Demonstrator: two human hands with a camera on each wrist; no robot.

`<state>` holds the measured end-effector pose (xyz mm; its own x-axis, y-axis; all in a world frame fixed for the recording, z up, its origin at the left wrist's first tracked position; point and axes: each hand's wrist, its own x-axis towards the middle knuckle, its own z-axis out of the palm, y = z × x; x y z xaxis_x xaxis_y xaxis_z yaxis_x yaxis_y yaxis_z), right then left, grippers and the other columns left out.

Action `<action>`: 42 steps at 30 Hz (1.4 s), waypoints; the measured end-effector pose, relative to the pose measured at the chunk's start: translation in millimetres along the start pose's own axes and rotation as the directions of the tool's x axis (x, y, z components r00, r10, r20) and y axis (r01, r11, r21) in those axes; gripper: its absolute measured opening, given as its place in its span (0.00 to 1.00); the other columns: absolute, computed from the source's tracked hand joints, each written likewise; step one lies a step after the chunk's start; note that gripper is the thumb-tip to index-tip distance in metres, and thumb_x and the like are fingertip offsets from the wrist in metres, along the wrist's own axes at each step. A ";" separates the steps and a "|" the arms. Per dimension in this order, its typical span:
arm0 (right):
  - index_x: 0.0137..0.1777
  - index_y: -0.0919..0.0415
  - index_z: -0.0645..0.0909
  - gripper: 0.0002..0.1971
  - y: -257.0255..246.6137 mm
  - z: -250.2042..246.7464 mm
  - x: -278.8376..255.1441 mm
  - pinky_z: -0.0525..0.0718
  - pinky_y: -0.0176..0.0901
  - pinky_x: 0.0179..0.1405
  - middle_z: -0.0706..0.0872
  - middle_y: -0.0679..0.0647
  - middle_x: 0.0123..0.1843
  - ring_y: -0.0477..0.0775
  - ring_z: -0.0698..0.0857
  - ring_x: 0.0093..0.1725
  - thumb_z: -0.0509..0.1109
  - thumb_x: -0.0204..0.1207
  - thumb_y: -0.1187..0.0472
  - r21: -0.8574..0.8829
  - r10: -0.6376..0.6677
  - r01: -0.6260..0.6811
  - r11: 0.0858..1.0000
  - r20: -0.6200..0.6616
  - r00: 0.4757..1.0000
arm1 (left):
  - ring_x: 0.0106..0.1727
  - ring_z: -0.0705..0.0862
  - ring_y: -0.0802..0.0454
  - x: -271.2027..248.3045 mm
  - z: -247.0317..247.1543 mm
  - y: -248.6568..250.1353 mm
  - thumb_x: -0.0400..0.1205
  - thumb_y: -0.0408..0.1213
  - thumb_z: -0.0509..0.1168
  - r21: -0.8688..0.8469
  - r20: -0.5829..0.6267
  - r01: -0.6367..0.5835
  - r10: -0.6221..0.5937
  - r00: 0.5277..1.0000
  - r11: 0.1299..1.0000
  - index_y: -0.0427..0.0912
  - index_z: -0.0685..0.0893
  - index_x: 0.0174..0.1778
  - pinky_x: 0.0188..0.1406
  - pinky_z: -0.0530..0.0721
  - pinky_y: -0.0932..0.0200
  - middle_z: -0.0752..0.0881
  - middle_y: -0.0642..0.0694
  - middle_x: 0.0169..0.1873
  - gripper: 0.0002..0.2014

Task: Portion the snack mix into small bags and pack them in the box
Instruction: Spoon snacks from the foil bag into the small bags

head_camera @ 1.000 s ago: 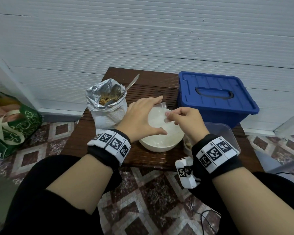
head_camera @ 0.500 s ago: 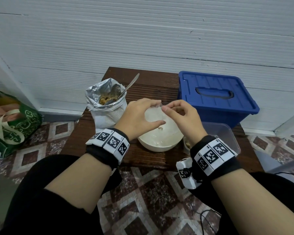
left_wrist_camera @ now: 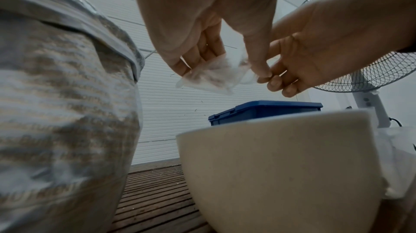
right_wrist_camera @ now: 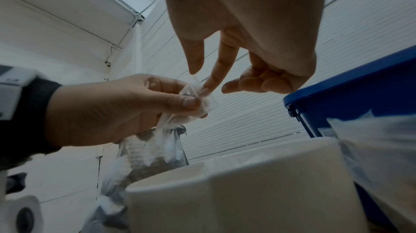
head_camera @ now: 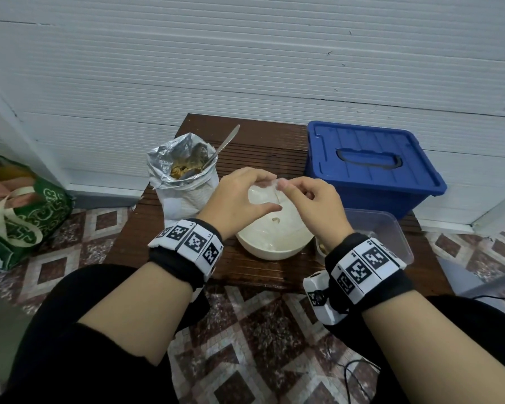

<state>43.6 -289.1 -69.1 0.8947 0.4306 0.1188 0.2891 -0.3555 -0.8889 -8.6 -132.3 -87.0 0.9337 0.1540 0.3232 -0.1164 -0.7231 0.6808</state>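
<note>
Above the bowl [head_camera: 274, 243], my left hand [head_camera: 239, 199] and right hand [head_camera: 312, 205] pinch a small bag [left_wrist_camera: 211, 75]; I judge I'm opening its mouth, spooning mix comes next.

A slatted wooden desk [head_camera: 263, 158] carries a foil bag [head_camera: 184, 182], white bowl [head_camera: 274, 246], blue box [head_camera: 370, 167] and clear tub [head_camera: 391, 237].

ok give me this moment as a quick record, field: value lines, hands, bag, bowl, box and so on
left hand: pinches one side of the small clear bag
right hand: pinches the bag's other edge
bag: held above the white bowl, looks empty
foil snack bag: open, left of bowl, spoon standing in it
blue box: lid on, right rear
clear tub: right of bowl
</note>
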 end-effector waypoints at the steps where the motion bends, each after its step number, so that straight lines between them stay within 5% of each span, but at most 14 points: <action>1: 0.47 0.55 0.88 0.13 0.0 0.1 0.6 0.73 0.37 0.43 0.84 0.44 0.38 0.40 0.78 0.41 0.66 0.80 0.49 0.034 0.018 -0.017 0.999 -0.017 1.000 | 0.56 0.80 0.63 0.6 -0.5 0.2 0.68 0.43 0.81 -0.007 -0.015 0.006 -0.006 1.000 1.000 0.46 0.86 0.59 0.59 0.75 0.73 0.84 0.56 0.52 0.24; 5: 0.44 0.53 0.85 0.11 -2.3 -3.0 5.3 0.79 0.41 0.51 0.89 0.51 0.49 0.47 0.84 0.51 0.66 0.80 0.48 0.143 0.069 -0.053 0.988 -0.113 0.991 | 0.52 0.80 0.69 1.6 -7.7 6.6 0.68 0.42 0.81 -0.084 -0.112 -0.030 0.020 0.994 0.996 0.46 0.87 0.57 0.56 0.75 0.79 0.82 0.62 0.49 0.22; 10: 0.47 0.54 0.85 0.12 -23.4 -10.2 20.5 0.75 0.38 0.48 0.84 0.46 0.41 0.40 0.78 0.40 0.64 0.82 0.49 0.222 0.060 -0.022 0.975 -0.168 0.984 | 0.54 0.83 0.66 3.9 -31.9 23.5 0.68 0.42 0.81 -0.153 -0.339 -0.130 0.072 0.938 0.980 0.44 0.86 0.59 0.55 0.78 0.75 0.86 0.54 0.53 0.24; 14: 0.47 0.51 0.85 0.12 -43.2 6.4 35.8 0.77 0.41 0.53 0.85 0.43 0.38 0.39 0.79 0.41 0.65 0.80 0.45 0.192 0.064 -0.045 0.980 -0.095 0.993 | 0.54 0.82 0.65 3.4 -62.9 23.2 0.65 0.48 0.80 -0.216 -0.436 -0.029 -0.069 0.897 0.976 0.52 0.85 0.60 0.53 0.80 0.72 0.85 0.56 0.53 0.26; 19: 0.53 0.54 0.86 0.19 -56.4 40.3 55.8 0.81 0.48 0.63 0.89 0.49 0.52 0.44 0.84 0.54 0.70 0.73 0.39 0.131 0.073 -0.074 0.989 0.008 0.997 | 0.52 0.82 0.67 3.4 -100.2 -0.1 0.64 0.50 0.81 -0.246 -0.564 0.105 -0.231 0.793 0.963 0.52 0.84 0.61 0.52 0.80 0.74 0.85 0.58 0.53 0.28; 23: 0.51 0.56 0.87 0.16 -63.4 61.3 70.7 0.81 0.41 0.54 0.89 0.48 0.48 0.47 0.85 0.54 0.71 0.75 0.44 0.092 0.026 -0.026 0.995 0.005 1.000 | 0.54 0.83 0.66 1.4 -120.5 -17.5 0.66 0.48 0.81 -0.280 -0.605 0.153 -0.298 0.738 0.948 0.55 0.84 0.59 0.56 0.82 0.66 0.86 0.58 0.54 0.25; 26: 0.47 0.59 0.87 0.12 -70.6 69.8 75.4 0.73 0.35 0.41 0.86 0.50 0.40 0.47 0.82 0.44 0.66 0.81 0.52 -0.054 -0.078 0.078 0.995 0.004 0.997 | 0.56 0.83 0.63 -2.3 -127.6 -28.5 0.69 0.46 0.80 -0.246 -0.557 0.203 -0.309 0.771 0.948 0.57 0.84 0.57 0.53 0.79 0.70 0.85 0.57 0.55 0.22; 29: 0.47 0.58 0.87 0.11 -76.6 74.2 76.6 0.79 0.40 0.42 0.88 0.51 0.39 0.48 0.85 0.40 0.64 0.82 0.56 -0.113 -0.229 0.222 0.968 -0.054 0.972 | 0.56 0.83 0.61 -6.6 -129.0 -37.6 0.70 0.45 0.79 -0.222 -0.460 0.247 -0.324 0.827 0.943 0.55 0.84 0.58 0.52 0.76 0.75 0.86 0.56 0.53 0.21; 32: 0.49 0.59 0.86 0.10 -81.4 75.0 73.8 0.79 0.42 0.44 0.87 0.48 0.38 0.49 0.85 0.41 0.64 0.83 0.57 -0.175 -0.434 0.415 0.893 -0.091 0.896 | 0.55 0.82 0.65 -8.7 -128.9 -43.1 0.69 0.45 0.80 -0.243 -0.406 0.286 -0.365 0.838 0.927 0.53 0.85 0.60 0.54 0.78 0.71 0.85 0.59 0.51 0.23; 36: 0.49 0.61 0.86 0.11 -70.9 87.2 69.5 0.79 0.52 0.46 0.88 0.55 0.41 0.58 0.83 0.43 0.63 0.81 0.59 -0.314 -0.622 0.605 0.731 0.058 0.781 | 0.55 0.81 0.68 -10.2 -129.0 -48.0 0.66 0.47 0.81 -0.225 -0.343 0.337 -0.398 0.851 0.914 0.54 0.85 0.61 0.55 0.78 0.70 0.83 0.63 0.49 0.26; 39: 0.50 0.64 0.86 0.10 -62.8 95.1 67.6 0.80 0.53 0.48 0.88 0.58 0.42 0.60 0.83 0.45 0.64 0.81 0.61 -0.298 -0.575 0.575 0.762 0.095 0.812 | 0.54 0.82 0.67 -10.6 -128.8 -49.1 0.65 0.47 0.82 -0.214 -0.308 0.369 -0.421 0.853 0.904 0.53 0.86 0.58 0.50 0.78 0.75 0.83 0.64 0.46 0.25; 42: 0.50 0.64 0.87 0.10 -65.6 92.3 69.5 0.78 0.40 0.48 0.89 0.56 0.45 0.54 0.84 0.46 0.64 0.82 0.62 -0.223 -0.457 0.451 0.865 0.023 0.889 | 0.49 0.81 0.73 -11.5 -129.0 -48.4 0.66 0.47 0.81 -0.203 -0.295 0.382 -0.429 0.854 0.901 0.54 0.85 0.55 0.42 0.77 0.80 0.84 0.63 0.44 0.22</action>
<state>55.4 -159.2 -43.4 0.6552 0.5648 0.5017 0.7288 -0.2979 -0.6165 -57.4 -12.2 -38.8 0.7472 0.6402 0.1782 0.1835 -0.4565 0.8706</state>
